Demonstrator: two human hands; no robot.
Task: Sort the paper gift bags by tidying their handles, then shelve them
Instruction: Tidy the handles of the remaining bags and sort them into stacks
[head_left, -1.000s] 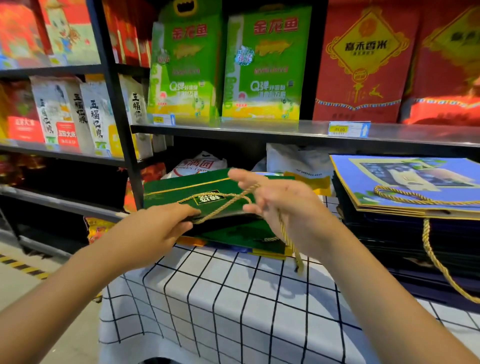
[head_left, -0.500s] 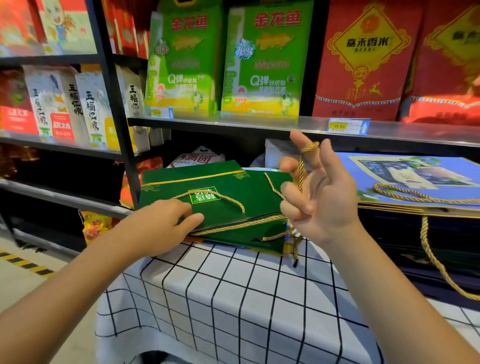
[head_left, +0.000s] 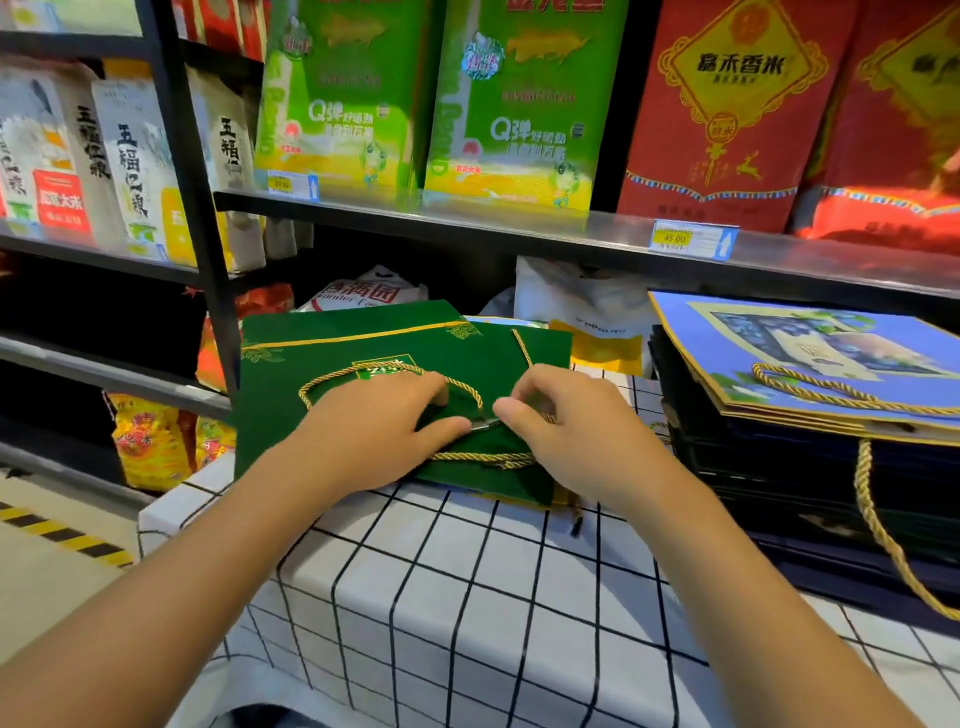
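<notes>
Nearest is the table (head_left: 467, 597), draped in a white cloth with a black grid. At its far edge lies a small stack of flat green bags (head_left: 358, 353), the top one face up with one gold cord (head_left: 389, 370) looped across its front. Both hands sit on this bag's near edge. The left hand (head_left: 374, 431) lies over the bag with its fingers curled down and the thumb pressed toward the edge; it seems to pinch the bag's mouth. The right hand (head_left: 566, 426) has its fingers bent and thumb forward, pinching at the same edge where a second cord (head_left: 488, 458) runs beneath both hands.

This looks like the handle-tidying step: the loose cord is being gathered at the bag's mouth. The next move likely calls for laying or tucking that cord flat without creasing the paper, then squaring the bag on its stack.

To the right is a taller pile of blue bags (head_left: 810, 364), one cord dangling off. Behind, shelves (head_left: 519, 223) hold boxed goods.
</notes>
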